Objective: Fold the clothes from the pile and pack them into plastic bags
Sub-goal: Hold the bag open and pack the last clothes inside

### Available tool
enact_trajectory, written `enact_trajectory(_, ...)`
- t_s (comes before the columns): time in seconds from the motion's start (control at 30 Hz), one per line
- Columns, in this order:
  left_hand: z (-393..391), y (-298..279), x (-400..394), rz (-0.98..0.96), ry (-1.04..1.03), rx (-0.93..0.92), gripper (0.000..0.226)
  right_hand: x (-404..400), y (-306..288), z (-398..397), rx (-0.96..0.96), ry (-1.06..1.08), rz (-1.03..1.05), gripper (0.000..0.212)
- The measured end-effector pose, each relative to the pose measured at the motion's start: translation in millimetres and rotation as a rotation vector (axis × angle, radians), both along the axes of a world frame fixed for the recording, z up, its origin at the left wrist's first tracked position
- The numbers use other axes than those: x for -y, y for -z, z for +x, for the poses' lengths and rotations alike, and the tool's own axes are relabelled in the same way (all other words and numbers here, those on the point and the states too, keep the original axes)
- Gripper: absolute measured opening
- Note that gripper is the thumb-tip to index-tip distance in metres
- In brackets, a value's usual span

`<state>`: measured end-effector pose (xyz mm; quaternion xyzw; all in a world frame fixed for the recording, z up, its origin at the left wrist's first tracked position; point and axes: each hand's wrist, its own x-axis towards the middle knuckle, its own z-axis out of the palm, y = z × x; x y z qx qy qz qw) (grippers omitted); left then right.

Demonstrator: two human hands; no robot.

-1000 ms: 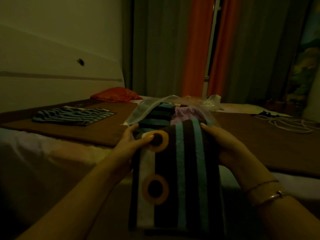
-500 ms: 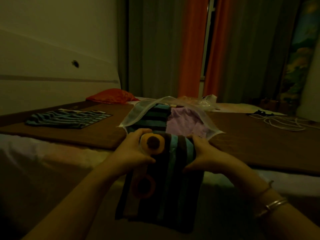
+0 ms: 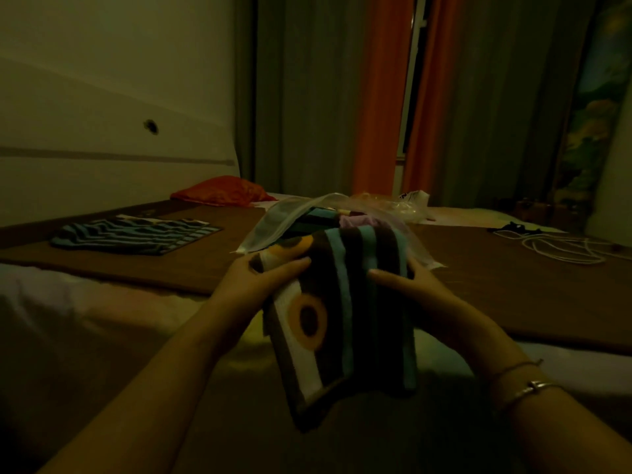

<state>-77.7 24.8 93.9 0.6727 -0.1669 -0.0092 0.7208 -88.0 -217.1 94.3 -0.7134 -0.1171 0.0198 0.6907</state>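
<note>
Folded striped cloth (image 3: 345, 313) — brown, teal and white with orange rings — gripped at its upper sides between the left hand (image 3: 263, 278) and the right hand (image 3: 407, 285), thumbs curled over its face, top edge at the mouth of the clear plastic bag (image 3: 277, 227). Bag lies just beyond the hands on the brown mat (image 3: 513, 285), already holding a purple garment (image 3: 355, 221). Far left of the left hand — a flat striped garment (image 3: 133, 236); beyond it, a red cushion (image 3: 222, 193); far right of the right hand, a white cord (image 3: 561, 248).

Folded striped cloth (image 3: 355, 302) between hands
</note>
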Motion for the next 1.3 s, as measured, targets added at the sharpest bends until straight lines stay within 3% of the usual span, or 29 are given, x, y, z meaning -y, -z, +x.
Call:
enact_trajectory(0.1,7,-2,6,-0.043,-0.082,-0.108,0.018,-5,7,10,-0.084,-0.072,-0.073,0.05)
enact_trajectory(0.27,27,9,10,0.008,-0.131,-0.137,0.036,-1,-3,43,-0.088,0.231,-0.097,0.039)
enact_trajectory(0.37,46,11,10,0.138,-0.18,-0.06,0.049,-9,-11,66,0.005,0.287,-0.118,0.034)
enact_trajectory(0.43,62,13,6,0.279,-0.287,0.034,0.044,-18,-16,84,0.172,0.33,-0.308,0.03)
enact_trajectory(0.57,90,17,-3,0.736,-0.566,0.109,0.039,-39,-31,122,0.639,0.408,-0.774,0.049)
enact_trajectory(0.67,100,17,-6,0.853,-0.669,0.171,0.036,-54,-31,150,0.83,0.436,-1.157,0.051)
enact_trajectory(0.73,109,17,-6,0.916,-0.789,0.28,0.038,-58,-28,168,0.917,0.408,-1.287,0.049)
enact_trajectory(0.8,121,19,-9,0.97,-0.855,0.304,0.055,-57,-27,185,0.95,0.402,-1.367,0.049)
enact_trajectory(0.87,137,23,-13,0.94,-0.853,0.256,0.057,-55,-25,199,0.945,0.419,-1.492,0.052)
enact_trajectory(0.97,154,30,-21,0.787,-0.826,0.281,0.01,-56,-19,218,0.955,0.436,-1.669,0.052)
enact_trajectory(1.07,161,37,-24,0.656,-0.829,0.41,0.029,-66,-11,235,1.036,0.491,-1.585,0.042)
enact_trajectory(1.17,161,38,-24,0.576,-0.815,0.484,0.032,-89,-12,249,1.045,0.641,-1.467,0.039)
enact_trajectory(1.27,162,41,-27,0.54,-0.814,0.468,0.032,-102,-1,266,0.894,0.736,-1.472,0.074)
enact_trajectory(1.3,162,44,-28,0.522,-0.829,0.45,0.031,-105,4,268,0.909,0.774,-1.46,0.074)
